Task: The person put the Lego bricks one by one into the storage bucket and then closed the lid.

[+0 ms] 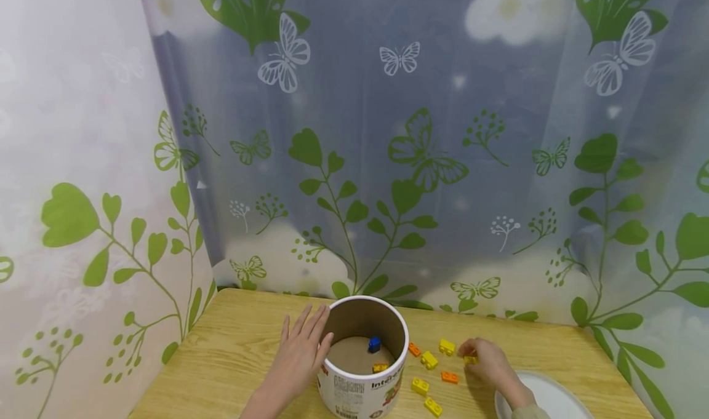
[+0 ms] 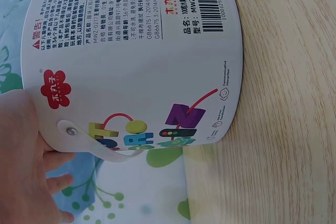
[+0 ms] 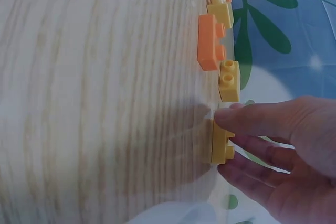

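- Resting against the rim and side of the white bucket [image 1: 344,395], the left hand [image 1: 299,352] has its fingers extended, gripping nothing.
- Over on the other side, the right hand [image 1: 488,362] has thumb and fingertips at opposite ends of a yellow brick [image 3: 220,141], pinching it low at the wooden table [image 1: 221,339].
- Between bucket and right hand, loose bricks lie scattered: four more yellow ones, plus an orange brick [image 1: 449,377] and another orange one nearer the bucket.
- Inside the bucket, on its floor, sit a blue brick [image 1: 374,344] and a yellow-orange brick [image 1: 380,367], well apart from the right hand.
- Down by the right wrist, partly under it, there's a white round dish [image 1: 548,397].
- Behind everything hangs a leaf-and-butterfly curtain [image 1: 349,99].
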Available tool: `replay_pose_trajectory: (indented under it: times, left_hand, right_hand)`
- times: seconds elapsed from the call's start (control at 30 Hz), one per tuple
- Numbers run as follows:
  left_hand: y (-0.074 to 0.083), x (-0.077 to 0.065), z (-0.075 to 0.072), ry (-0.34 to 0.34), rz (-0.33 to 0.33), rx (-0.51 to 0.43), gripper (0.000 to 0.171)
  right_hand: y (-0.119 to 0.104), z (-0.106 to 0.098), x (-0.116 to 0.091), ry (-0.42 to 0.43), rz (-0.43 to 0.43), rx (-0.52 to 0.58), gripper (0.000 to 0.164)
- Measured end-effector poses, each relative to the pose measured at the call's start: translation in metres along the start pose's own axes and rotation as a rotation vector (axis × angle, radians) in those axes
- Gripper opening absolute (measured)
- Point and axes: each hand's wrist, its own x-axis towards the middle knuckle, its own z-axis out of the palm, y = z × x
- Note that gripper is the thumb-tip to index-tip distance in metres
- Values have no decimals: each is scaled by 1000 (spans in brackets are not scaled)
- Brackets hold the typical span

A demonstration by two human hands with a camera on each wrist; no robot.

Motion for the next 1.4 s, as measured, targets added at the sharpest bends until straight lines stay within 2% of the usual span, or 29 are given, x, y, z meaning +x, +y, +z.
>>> replay_pose_trajectory:
  times: [0.27,0.53,0.63,0.77,1.17,1.4]
  left_hand:
    - [1,0,0,-8,-4,-2,56]
    - [0,0,0,-18,-4,-12,56]
    - [0,0,0,-21,-1,-18,56]
    - [0,0,0,-25,-3,-24,56]
    - [-1,0,0,-6,2,-17,55]
    - [-2,1,1,-11,2,-19,55]
  right_hand:
    - [1,4,-2,-32,17,-2,24]
    - [-1,6,-3,0,18,21,24]
    - [-4,4,-3,25,-8,41,25]
    - [-14,-4,-3,59,-61,57,25]
    - [-49,-25,-3,175,-153,-1,25]
    - [-67,-34,-6,236,-179,2,27]
